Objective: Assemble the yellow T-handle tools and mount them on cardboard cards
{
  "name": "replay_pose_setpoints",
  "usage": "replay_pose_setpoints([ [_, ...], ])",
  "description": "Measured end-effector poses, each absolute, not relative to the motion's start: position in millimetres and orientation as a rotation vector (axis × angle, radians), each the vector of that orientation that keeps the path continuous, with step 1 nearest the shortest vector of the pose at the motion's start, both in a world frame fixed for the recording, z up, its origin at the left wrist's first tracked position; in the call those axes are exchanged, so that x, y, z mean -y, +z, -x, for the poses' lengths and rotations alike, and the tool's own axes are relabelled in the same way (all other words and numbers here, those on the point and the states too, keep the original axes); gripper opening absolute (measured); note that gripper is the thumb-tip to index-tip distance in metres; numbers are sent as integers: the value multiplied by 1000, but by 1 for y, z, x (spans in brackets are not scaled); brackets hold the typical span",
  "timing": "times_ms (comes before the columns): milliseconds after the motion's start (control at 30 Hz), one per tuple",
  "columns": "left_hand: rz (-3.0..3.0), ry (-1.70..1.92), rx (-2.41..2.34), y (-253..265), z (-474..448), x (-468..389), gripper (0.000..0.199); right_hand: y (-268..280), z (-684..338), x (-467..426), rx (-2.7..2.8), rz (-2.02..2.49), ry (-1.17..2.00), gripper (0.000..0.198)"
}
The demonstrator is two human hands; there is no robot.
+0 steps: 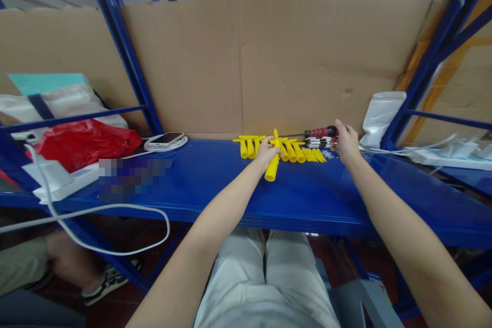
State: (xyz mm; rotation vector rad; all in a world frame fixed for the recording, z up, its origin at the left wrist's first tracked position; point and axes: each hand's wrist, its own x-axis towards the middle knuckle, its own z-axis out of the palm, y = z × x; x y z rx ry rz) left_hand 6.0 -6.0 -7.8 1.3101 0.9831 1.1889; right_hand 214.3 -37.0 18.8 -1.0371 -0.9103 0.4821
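My left hand [267, 151] is closed around a yellow plastic T-shaped piece [272, 166], its open round end pointing toward me. In my right hand [346, 141] is a red and black screwdriver [321, 132], held level with its shaft pointing left at the yellow piece. Whether the tip touches the piece I cannot tell. Several more yellow T-shaped pieces [250, 148] lie in a row behind and beside my left hand. Right of them are several small flat yellow parts [314, 155], some white and dark sticks [318, 142] and a scatter of tiny pale bits [328, 154].
A tall cardboard sheet [184, 61] backs the blue shelf [215, 189]. On the left are a phone [169, 138] on coiled white cable, a red plastic bag [84, 141] and a power strip [77, 179]. A white bag [382, 118] stands at right. Someone's leg [69, 261] shows lower left.
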Motion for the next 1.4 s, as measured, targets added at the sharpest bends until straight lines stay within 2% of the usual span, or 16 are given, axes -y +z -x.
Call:
replay_pose_setpoints([
  [100, -1312, 1182, -997, -9, -6, 5, 66, 17, -215, 37, 916, 1049, 491, 34],
  [267, -1311, 1195, -989, -9, -6, 5, 66, 21, -212, 40, 860, 1042, 513, 16],
  [467, -1308, 1182, -994, -9, -5, 3, 70, 18, -213, 37, 896, 1066, 473, 31],
  [667, -1318, 1197, -975, -11, -7, 1, 67, 22, -209, 40, 855, 1011, 471, 22],
  [900, -1320, 1206, -959, -15, -7, -2, 67, 20, -210, 38, 879, 1051, 444, 32],
  [1033, -1334, 1193, -961, -15, -7, -4, 68, 20, -210, 37, 827, 1018, 468, 29],
  [1233, -1338, 1188, -985, -14, -7, -3, 68, 18, -210, 38, 904, 1025, 458, 36],
  [1400, -1341, 1185, -978, -13, -8, 0, 70, 18, -213, 35, 858, 999, 461, 31],
])
